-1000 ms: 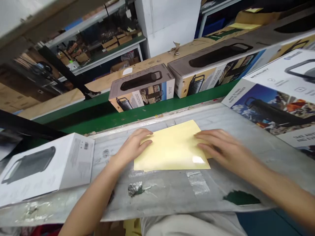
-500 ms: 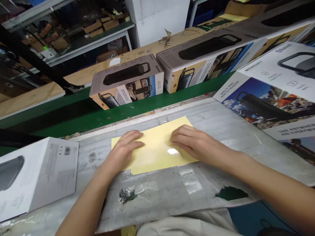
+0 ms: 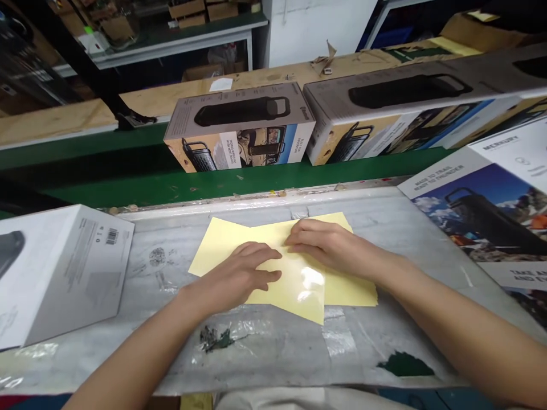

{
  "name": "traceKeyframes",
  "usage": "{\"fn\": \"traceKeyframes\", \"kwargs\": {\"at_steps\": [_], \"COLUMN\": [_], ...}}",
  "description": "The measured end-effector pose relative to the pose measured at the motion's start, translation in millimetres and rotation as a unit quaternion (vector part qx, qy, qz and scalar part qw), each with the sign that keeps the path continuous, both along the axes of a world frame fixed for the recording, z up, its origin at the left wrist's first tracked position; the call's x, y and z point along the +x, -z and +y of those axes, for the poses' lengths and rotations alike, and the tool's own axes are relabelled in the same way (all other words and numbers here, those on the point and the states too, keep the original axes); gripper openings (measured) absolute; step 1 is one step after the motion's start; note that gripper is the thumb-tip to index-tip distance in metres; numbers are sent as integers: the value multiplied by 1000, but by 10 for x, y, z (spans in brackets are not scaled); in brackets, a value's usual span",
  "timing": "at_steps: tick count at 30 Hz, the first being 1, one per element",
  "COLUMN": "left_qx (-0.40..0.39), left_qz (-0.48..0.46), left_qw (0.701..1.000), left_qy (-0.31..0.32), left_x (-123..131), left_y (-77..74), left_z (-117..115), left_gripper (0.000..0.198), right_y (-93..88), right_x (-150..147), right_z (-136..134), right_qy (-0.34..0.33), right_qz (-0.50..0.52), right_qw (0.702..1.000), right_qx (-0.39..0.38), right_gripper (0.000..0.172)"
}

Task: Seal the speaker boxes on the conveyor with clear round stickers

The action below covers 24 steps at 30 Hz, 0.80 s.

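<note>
Left hand [image 3: 237,273] and right hand [image 3: 329,245] lie open, just apart, pressing on overlapping pale-yellow sheets [image 3: 342,291] | sheets centred on scuffed grey work surface [image 3: 376,213] | white carton [image 3: 72,273] left, printed carton [image 3: 478,210] right | more cartons [image 3: 239,128] along green conveyor belt [image 3: 106,182] beyond

My left hand [image 3: 233,276] lies palm down, fingers slightly spread and pointing toward 3 o'clock, with my left forearm [image 3: 137,353] reaching in from 7 o'clock. My right hand [image 3: 329,245] is also palm down, its fingers pointing toward 9 o'clock, just beside the left fingertips, with my right forearm [image 3: 453,324] entering from 4 o'clock.
</note>
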<state>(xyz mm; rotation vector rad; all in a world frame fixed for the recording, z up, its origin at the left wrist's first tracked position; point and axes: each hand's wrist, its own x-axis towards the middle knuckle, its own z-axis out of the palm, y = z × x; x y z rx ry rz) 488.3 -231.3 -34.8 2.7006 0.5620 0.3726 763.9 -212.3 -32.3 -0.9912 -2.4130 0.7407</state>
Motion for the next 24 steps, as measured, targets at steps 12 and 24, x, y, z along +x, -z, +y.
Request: {"fn": "traceKeyframes", "kwargs": {"at_steps": [12, 24], "left_qx": [-157, -168], "left_qz": [-20, -27], "left_qw": [987, 985], "left_qy": [0, -12], "left_x": [-39, -43], "left_y": [-110, -77], "left_z": [109, 89], "left_gripper": [18, 17], "right_y": [49, 35], "right_x": [-124, -129], "right_z": [10, -63], "right_qy": [-19, -34], "right_qz": [-43, -64], "right_qw": [999, 997], "right_qx": [-27, -24], "right_gripper": [30, 29]}}
